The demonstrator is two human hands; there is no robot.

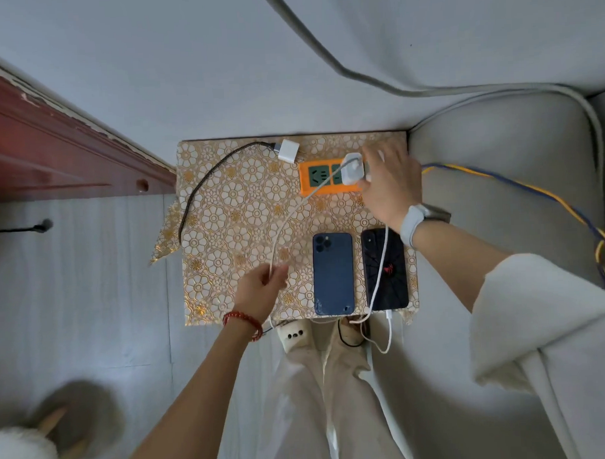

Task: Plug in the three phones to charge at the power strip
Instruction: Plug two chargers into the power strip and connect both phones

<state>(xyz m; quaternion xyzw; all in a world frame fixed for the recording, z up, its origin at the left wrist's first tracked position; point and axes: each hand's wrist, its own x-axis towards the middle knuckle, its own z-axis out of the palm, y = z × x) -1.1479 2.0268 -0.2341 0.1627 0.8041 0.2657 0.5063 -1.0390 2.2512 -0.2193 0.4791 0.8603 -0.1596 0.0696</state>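
Head view, looking down on a small table with a floral-patterned cover [245, 210]. My right hand [390, 181] holds a white charger adapter [353, 171] over the orange power strip [321, 180], fingers curled round the adapter's far side, apparently to seat it in a socket near the strip's right end; whether the prongs are fully in cannot be told. My left hand [261, 282] pinches the white cable [290, 219] that runs from that adapter, probably to keep it slack and clear of the phones.

The power strip lies at the table's far edge, long axis left to right, with a green socket [318, 176] exposed at its left end. A second white adapter [289, 150], on a dark braided cable [203, 188], lies unplugged just beside the strip's left corner.

Two phones lie face down, side by side at the near edge, long axes running away from me, camera ends farthest: a blue phone [332, 273] and a black phone [385, 269]. Another white cable [381, 261] crosses the black phone and loops back to its near end. A third phone is not visible.
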